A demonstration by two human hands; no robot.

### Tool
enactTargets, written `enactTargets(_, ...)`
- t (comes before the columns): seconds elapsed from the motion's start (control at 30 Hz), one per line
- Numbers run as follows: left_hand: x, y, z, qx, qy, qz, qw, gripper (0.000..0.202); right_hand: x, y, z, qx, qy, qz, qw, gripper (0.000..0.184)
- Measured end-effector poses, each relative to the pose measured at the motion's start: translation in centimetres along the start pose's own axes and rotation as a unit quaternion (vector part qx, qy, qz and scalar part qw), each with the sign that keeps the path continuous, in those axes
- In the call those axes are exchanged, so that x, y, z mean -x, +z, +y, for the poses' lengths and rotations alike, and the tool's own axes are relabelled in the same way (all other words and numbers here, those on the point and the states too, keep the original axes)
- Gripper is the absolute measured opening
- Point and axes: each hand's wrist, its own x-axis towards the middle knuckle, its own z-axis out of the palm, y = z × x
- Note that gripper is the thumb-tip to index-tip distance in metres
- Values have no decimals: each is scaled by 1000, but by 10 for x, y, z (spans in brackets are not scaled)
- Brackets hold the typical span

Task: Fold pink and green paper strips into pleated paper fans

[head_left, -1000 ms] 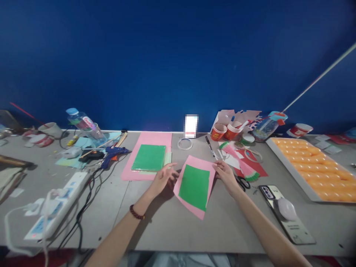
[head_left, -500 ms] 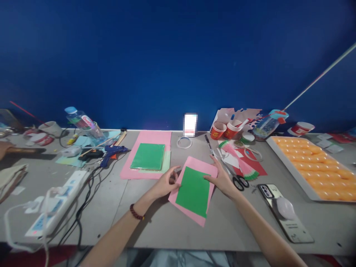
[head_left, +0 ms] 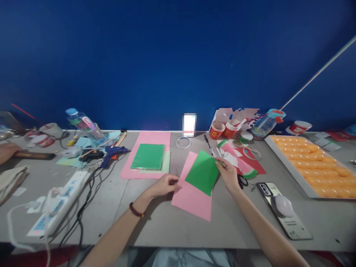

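A green paper sheet [head_left: 203, 173] overlaps the upper part of a pink paper sheet [head_left: 191, 202] in front of me. My right hand [head_left: 228, 174] pinches the green sheet at its right corner. At the pink sheet's left edge, my left hand [head_left: 166, 185] has thumb and fingers closed on the paper. Farther back on the left, a wrapped pack of green paper [head_left: 148, 156] rests on a larger pink sheet [head_left: 128, 168]. Scissors [head_left: 243, 181] lie partly hidden behind my right hand, beside a pink and green paper strip [head_left: 241, 163].
On the left are a power strip [head_left: 59, 204], cables, a glue gun [head_left: 112, 154] and a bottle [head_left: 86, 124]. A co-worker's hand [head_left: 9, 152] holds a wooden handle [head_left: 35, 155]. To the right are a phone [head_left: 285, 211], paper cups [head_left: 217, 129] and a tray of orange balls [head_left: 314, 167].
My right hand has shifted the green sheet up and to the right across the pink one, turning it. More of the pink sheet shows below. The co-worker's hand has moved further into view.
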Motion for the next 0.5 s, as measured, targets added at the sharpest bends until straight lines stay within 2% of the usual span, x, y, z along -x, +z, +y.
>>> enactTargets(0.13,-2,0,-4,30,3,38,999,25,-5,-7,5,-29,-11,81,996,29)
enactTargets(0.23,-3,2,-3,73,6,51,996,37,-8,-9,7,-93,-9,97,991,30)
enactTargets(0.33,-3,5,0,99,19,58,993,51,-8,-7,1,-166,22,64,984,36)
enactTargets(0.5,-3,10,-1,121,40,40,991,63,0,1,-10,-212,94,-59,971,34)
